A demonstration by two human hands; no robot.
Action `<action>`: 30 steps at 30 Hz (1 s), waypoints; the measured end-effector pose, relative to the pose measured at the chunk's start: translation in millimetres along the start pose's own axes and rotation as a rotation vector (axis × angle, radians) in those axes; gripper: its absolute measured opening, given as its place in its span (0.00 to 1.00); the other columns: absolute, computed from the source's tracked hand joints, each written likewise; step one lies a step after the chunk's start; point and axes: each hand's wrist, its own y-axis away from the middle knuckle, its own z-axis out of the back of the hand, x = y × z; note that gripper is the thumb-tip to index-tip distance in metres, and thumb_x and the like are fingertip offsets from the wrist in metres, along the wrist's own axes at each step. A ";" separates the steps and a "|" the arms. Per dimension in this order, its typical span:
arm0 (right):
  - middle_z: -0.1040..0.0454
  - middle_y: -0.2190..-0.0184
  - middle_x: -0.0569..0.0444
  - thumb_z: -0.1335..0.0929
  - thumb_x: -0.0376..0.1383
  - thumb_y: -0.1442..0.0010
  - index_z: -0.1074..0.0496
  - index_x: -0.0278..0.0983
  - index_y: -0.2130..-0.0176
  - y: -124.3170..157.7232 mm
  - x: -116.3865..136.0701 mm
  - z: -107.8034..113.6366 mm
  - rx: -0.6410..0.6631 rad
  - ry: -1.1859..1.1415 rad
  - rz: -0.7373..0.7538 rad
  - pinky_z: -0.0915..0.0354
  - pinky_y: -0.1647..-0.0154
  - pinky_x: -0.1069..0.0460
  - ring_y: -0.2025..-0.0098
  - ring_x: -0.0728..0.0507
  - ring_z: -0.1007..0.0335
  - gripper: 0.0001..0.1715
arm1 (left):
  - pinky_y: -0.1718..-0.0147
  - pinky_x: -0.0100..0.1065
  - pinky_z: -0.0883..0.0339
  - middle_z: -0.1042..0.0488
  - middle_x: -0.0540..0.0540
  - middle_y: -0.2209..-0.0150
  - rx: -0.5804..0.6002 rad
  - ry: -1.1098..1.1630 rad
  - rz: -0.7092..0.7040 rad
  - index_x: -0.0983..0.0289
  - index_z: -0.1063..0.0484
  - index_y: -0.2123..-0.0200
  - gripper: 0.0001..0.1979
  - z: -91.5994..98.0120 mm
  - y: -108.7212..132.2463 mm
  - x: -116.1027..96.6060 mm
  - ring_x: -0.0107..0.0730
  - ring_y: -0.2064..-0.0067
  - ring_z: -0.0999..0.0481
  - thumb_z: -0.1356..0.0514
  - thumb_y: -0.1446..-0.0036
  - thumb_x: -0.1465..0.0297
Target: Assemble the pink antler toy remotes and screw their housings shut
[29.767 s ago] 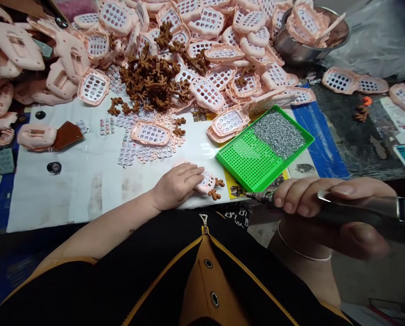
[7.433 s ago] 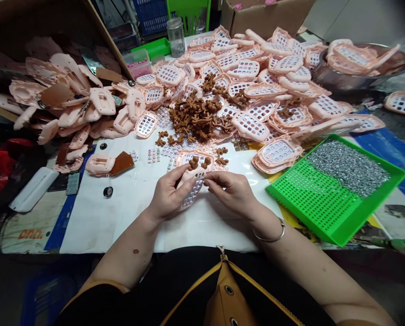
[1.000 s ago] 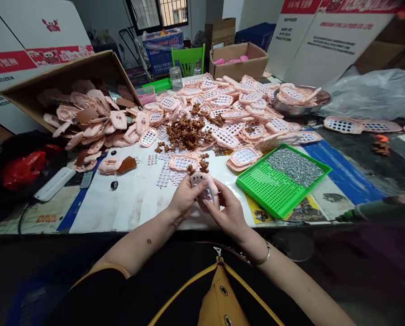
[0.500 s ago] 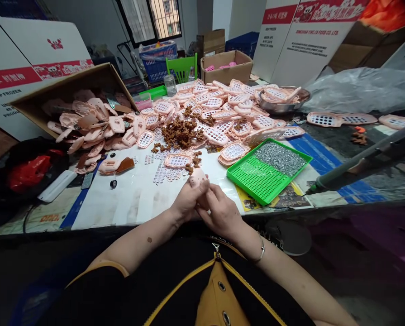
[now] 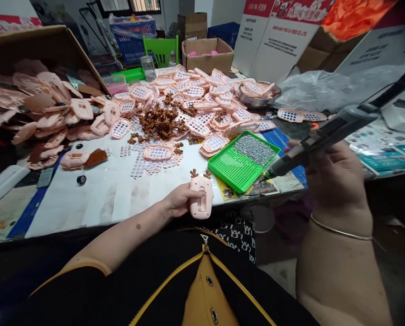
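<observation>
My left hand [image 5: 179, 201] grips a pink plastic deer-shaped toy case [image 5: 201, 198] upright at the table's front edge. The case has small brown antlers, and its back with a rectangular recess faces me. My right hand [image 5: 334, 171] is raised to the right, shut on a grey electric screwdriver [image 5: 319, 142]. A cable runs from the screwdriver's upper end. Its metal tip points left, over the green tray's near corner, and stands well apart from the toy case.
A green perforated tray [image 5: 223, 175] holding silver screws sits between my hands. Heaps of pink shells [image 5: 195, 93] and brown antlers [image 5: 158, 123] cover the white-papered table [image 5: 103, 199]. A steel bowl [image 5: 253, 102] and an open carton [image 5: 42, 43] of pink parts flank them.
My right hand has left the toy case and moved up and right, now holding the screwdriver. The case stands upright in my left hand, and the view has shifted.
</observation>
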 end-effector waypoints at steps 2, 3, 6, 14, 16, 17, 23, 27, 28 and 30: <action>0.24 0.60 0.44 0.28 0.43 0.41 0.26 0.40 0.58 -3.4 -0.6 -5.1 -0.005 -0.142 -0.074 0.32 0.53 0.40 0.55 0.38 0.25 0.13 | 0.61 0.38 0.30 0.20 0.61 0.64 -0.006 -0.007 0.019 0.69 0.24 0.61 0.21 -0.5 -0.2 1.7 0.36 0.65 0.22 0.27 0.61 0.72; 0.25 0.61 0.45 0.27 0.41 0.44 0.26 0.40 0.60 -2.1 4.2 -10.5 -0.037 -0.178 -0.093 0.32 0.53 0.41 0.57 0.39 0.25 0.12 | 0.61 0.37 0.30 0.21 0.60 0.64 -0.004 -0.004 0.021 0.69 0.24 0.61 0.21 -1.1 0.6 2.0 0.36 0.66 0.22 0.27 0.61 0.72; 0.30 0.67 0.48 0.31 0.42 0.43 0.27 0.41 0.59 9.2 30.8 -27.7 -0.076 -0.200 -0.079 0.32 0.62 0.41 0.68 0.42 0.30 0.12 | 0.61 0.37 0.31 0.21 0.60 0.64 0.018 0.013 0.028 0.68 0.24 0.61 0.21 -4.3 3.9 1.8 0.36 0.65 0.22 0.26 0.61 0.72; 0.32 0.73 0.48 0.35 0.45 0.42 0.24 0.43 0.57 24.8 88.4 -51.5 -0.042 -0.417 -0.217 0.32 0.67 0.41 0.71 0.40 0.32 0.17 | 0.58 0.39 0.32 0.22 0.60 0.62 0.037 0.022 0.023 0.67 0.27 0.59 0.23 -10.4 3.1 4.8 0.37 0.62 0.22 0.27 0.59 0.70; 0.26 0.64 0.46 0.34 0.50 0.46 0.22 0.41 0.59 23.1 92.8 -57.7 -0.110 -0.517 -0.250 0.31 0.67 0.41 0.69 0.40 0.30 0.22 | 0.58 0.38 0.32 0.22 0.59 0.61 0.026 0.012 0.016 0.67 0.28 0.59 0.23 -12.4 3.4 6.1 0.36 0.62 0.23 0.27 0.59 0.70; 0.25 0.61 0.47 0.33 0.51 0.49 0.22 0.41 0.58 22.1 93.9 -60.7 -0.134 -0.571 -0.255 0.31 0.67 0.42 0.68 0.40 0.29 0.24 | 0.58 0.38 0.32 0.22 0.59 0.61 0.018 0.010 0.014 0.67 0.29 0.58 0.23 -13.5 3.6 6.6 0.36 0.62 0.23 0.27 0.59 0.70; 0.23 0.70 0.51 0.33 0.52 0.50 0.22 0.37 0.61 15.8 93.4 -75.1 -0.120 -0.732 -0.342 0.30 0.67 0.44 0.69 0.40 0.26 0.26 | 0.58 0.37 0.31 0.23 0.57 0.62 0.025 0.025 0.016 0.66 0.30 0.58 0.23 -16.0 3.0 10.1 0.34 0.62 0.24 0.27 0.58 0.71; 0.25 0.74 0.52 0.38 0.56 0.43 0.24 0.36 0.65 13.1 86.2 -82.3 -0.202 -0.664 -0.337 0.31 0.71 0.46 0.73 0.43 0.27 0.28 | 0.60 0.36 0.31 0.23 0.55 0.63 0.008 0.023 0.027 0.66 0.30 0.56 0.23 -17.5 3.7 9.4 0.33 0.63 0.24 0.28 0.56 0.72; 0.26 0.75 0.52 0.38 0.57 0.43 0.25 0.36 0.65 14.1 83.0 -83.8 -0.196 -0.636 -0.325 0.31 0.71 0.47 0.74 0.43 0.27 0.29 | 0.60 0.36 0.31 0.23 0.55 0.63 0.003 0.027 0.028 0.66 0.30 0.56 0.23 -18.8 4.5 8.6 0.33 0.63 0.24 0.28 0.56 0.72; 0.28 0.75 0.54 0.35 0.60 0.45 0.26 0.37 0.64 19.4 76.2 -87.4 -0.156 -0.590 -0.270 0.31 0.72 0.48 0.74 0.45 0.28 0.30 | 0.61 0.35 0.31 0.23 0.55 0.64 -0.007 0.034 0.024 0.67 0.30 0.58 0.21 -22.4 6.1 6.8 0.32 0.65 0.24 0.29 0.56 0.73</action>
